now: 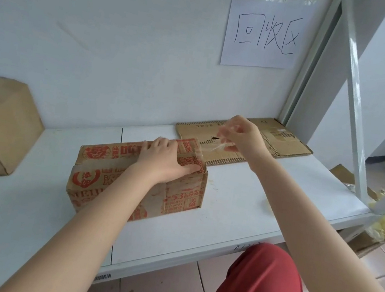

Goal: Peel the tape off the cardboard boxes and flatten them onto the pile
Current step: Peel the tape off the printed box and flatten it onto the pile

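Midway along white metal shelf (pixel 254 196): closed brown cardboard box with red print (pixel 96 171). Pressed flat on box top, fingers straight, gripping nothing: left hand (pixel 163 164). Raised just beyond box's far right top corner: right hand (pixel 243 136), fingertips pinching strip of clear tape (pixel 216 147) stretched from that corner. At shelf's far right corner: flattened brown cardboard pile (pixel 287 145). At left edge: plain brown cardboard box (pixel 0 125)

paper sign (pixel 264 33) on the wall: "回收区", handwritten in black
printed box (pixel 116 176), front face: red "53" and letters starting "MEI"; other red characters too blurred to read
flattened cardboard (pixel 284 145), far edge: faint "42" or "4Z"
barcode label (pixel 102 277) on the shelf front: unreadable
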